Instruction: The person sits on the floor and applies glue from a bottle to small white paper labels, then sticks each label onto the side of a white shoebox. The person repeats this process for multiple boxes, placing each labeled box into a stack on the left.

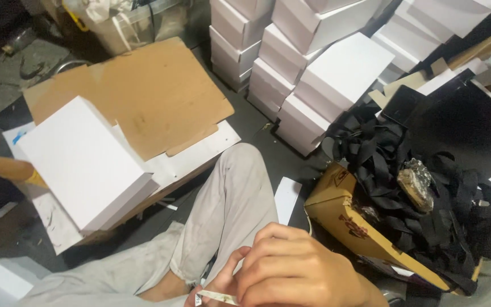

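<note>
Biggest thing in view is the stack of white boxes (308, 51) piled along the top, leaning a bit and running off the frame. Next down is the brown cardboard sheet (149, 96) lying flat on the floor at upper left, with a single white box (83, 162) sitting just in front of it, tilted toward you on some white card. Over on the right you've got a dark heap of black straps (404, 170) spilling out of a yellow-brown carton (348, 222), which lies tipped on its side, and there's a small crumpled foil-looking lump (417, 183) resting on top of the straps. Your leg in light grey trousers (228, 210) runs up the middle between the box and the carton, knee bent. Down at the bottom edge is your right hand (296, 273), knuckles up, fingers curled in and closed over something small. Your left hand (220, 284) is mostly cut off by the frame; only a thumb and a bit of finger show, pinching a narrow pale strip (217, 297) that pokes out to the left right at the bottom edge, just below your knee. Whether your right fingers grip that same strip too, I can't tell, it's hidden under the hand. At far left, another person's forearm (7, 167) pokes in beside the white box.
</note>
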